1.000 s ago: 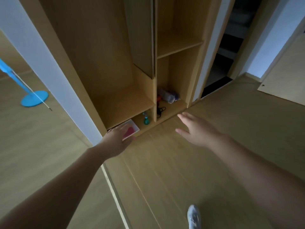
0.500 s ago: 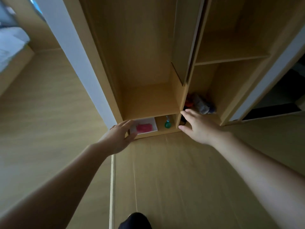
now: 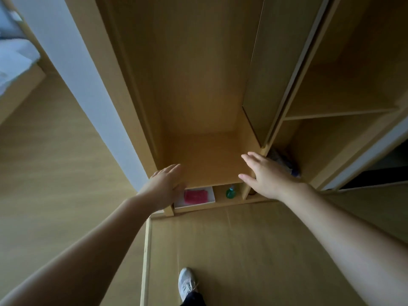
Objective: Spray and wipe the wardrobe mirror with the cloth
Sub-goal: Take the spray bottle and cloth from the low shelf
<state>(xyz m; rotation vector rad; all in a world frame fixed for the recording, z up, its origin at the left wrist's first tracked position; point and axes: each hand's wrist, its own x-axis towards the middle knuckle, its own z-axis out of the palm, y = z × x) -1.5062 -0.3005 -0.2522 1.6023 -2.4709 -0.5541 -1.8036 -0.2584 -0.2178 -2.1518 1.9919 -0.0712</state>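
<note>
Standing before the open wardrobe [image 3: 198, 85], we see first its tall wooden compartment, which rises above and beyond both our hands. Its shelf [image 3: 209, 164] lies flat between the two hands, at about their level. The mirror itself we cannot identify with certainty; the darker panel [image 3: 265, 74] up and to the right of our right hand may be it, but this is only our guess.

Under the shelf is a low space, just below and between the hands. There lies a white tray [image 3: 210, 198] and in it the pink cloth [image 3: 196, 196], folded flat, with its long axis running left to right. The cloth is just beside our left hand [image 3: 165, 186], a little to the right of it and lower. The green spray bottle [image 3: 230, 192] stands upright to the right of the tray, apart from it, and it is nearer to our right hand [image 3: 265, 175], down and left of that hand.

Both hands are spread and hold nothing. The left fingers [image 3: 174, 171] reach over the front edge of the shelf; the right palm is near the upright divider [image 3: 245, 191], but we cannot tell if it touches.

We judge that the task is at its beginning: the left hand should go down for the cloth, the right hand for the bottle.
</note>
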